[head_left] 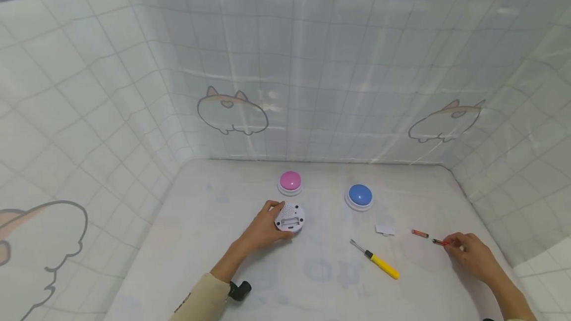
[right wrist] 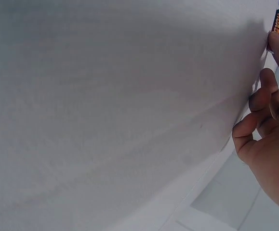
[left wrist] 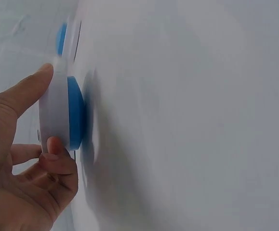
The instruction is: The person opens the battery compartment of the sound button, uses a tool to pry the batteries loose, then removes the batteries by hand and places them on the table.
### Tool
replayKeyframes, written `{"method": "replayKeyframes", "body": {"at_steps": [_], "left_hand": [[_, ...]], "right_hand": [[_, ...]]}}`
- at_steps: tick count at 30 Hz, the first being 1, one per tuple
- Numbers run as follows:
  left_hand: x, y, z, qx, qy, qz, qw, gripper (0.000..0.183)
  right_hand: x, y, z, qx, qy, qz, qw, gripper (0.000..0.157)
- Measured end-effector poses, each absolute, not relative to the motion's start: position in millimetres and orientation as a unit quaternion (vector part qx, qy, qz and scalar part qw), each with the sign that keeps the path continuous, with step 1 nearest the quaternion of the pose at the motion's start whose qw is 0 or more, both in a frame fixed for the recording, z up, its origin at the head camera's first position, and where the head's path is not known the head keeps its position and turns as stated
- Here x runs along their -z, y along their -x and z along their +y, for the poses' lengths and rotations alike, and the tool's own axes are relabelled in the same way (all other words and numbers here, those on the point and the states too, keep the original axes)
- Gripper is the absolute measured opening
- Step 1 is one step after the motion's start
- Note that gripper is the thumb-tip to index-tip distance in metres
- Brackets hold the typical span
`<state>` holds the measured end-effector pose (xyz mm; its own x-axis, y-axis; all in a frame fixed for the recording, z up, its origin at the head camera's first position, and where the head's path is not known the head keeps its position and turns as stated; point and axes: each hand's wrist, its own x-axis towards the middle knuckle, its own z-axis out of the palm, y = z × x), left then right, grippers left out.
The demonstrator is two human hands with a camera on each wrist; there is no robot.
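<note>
My left hand [head_left: 264,228] grips a round white push-button [head_left: 296,214] by its rim, thumb and fingers on opposite sides. The button is turned over, so its speaker holes and uncovered battery compartment face up. In the left wrist view its blue dome [left wrist: 75,113] points at the tabletop. On the right, my right hand [head_left: 470,255] pinches the end of a small red-and-black battery [head_left: 439,242] at the table surface. A second battery [head_left: 420,233] lies just to the left of it. A white battery cover [head_left: 384,230] rests further left.
A screwdriver [head_left: 382,265] with a yellow handle lies between the hands. Behind stand a pink-domed button [head_left: 290,181] and a blue-domed button [head_left: 360,195], both upright on white bases. Patterned sheeting [head_left: 312,83] walls in the white tabletop [head_left: 214,241] at the back and sides.
</note>
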<state>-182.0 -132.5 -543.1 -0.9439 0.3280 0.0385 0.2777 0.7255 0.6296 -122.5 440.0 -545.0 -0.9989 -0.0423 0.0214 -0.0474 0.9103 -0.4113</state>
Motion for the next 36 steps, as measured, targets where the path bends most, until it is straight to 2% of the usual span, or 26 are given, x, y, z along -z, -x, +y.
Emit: {"method": "replayKeyframes", "body": {"at_steps": [10, 19, 23, 28, 36], "left_hand": [[536.1, 184.4, -207.7, -0.325, -0.092, 0.941, -0.005, 0.1], [516.9, 182.2, -218.6, -0.289, -0.058, 0.955, -0.019, 0.109], [495.2, 180.3, -200.8, -0.268, -0.069, 0.96, -0.042, 0.105], [473.5, 181.0, -155.3, -0.267, -0.119, 0.955, -0.055, 0.092], [477.4, 197.9, -72.7, -0.261, -0.198, 0.944, -0.018, 0.08]], "right_hand": [[546.6, 124.0, 441.6, -0.214, -0.015, -0.977, 0.004, 0.012], [537.4, 124.5, 438.3, -0.224, -0.026, -0.974, 0.013, 0.025], [523.7, 130.4, 423.5, -0.232, -0.053, -0.971, 0.032, 0.028], [510.7, 146.7, 392.0, -0.232, -0.07, -0.969, 0.045, 0.032], [507.7, 186.1, 336.3, -0.285, -0.071, -0.956, -0.012, 0.045]]}}
